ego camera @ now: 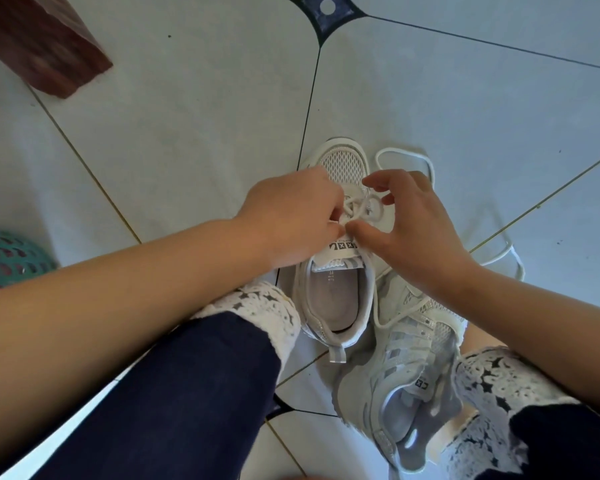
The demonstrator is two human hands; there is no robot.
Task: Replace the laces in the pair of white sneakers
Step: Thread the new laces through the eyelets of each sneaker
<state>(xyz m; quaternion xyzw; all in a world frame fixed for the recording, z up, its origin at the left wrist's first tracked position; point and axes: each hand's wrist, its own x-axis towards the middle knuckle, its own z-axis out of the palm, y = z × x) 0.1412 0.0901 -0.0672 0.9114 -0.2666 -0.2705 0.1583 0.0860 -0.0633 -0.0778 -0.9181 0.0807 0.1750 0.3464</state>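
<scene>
A white mesh sneaker (pixel 340 299) stands upright on the tiled floor, toe pointing away from me. Its white lace (pixel 361 206) crosses over the tongue between my hands. My left hand (pixel 291 216) is curled over the eyelets on the shoe's left side and pinches the lace there. My right hand (pixel 409 220) arches over the right side, thumb pressing near the tongue label, fingers hooked around the lace. The second sneaker (pixel 409 368) lies tilted on its side at the lower right. A loose white lace (pixel 430 168) trails on the floor beyond my right hand.
My knees in dark trousers with white lace cuffs (pixel 257 306) flank the shoes. A reddish wooden furniture leg (pixel 49 46) stands at the upper left. A teal plastic basket (pixel 7 258) sits at the left edge. Pale floor tiles (pixel 187 116) stretch ahead.
</scene>
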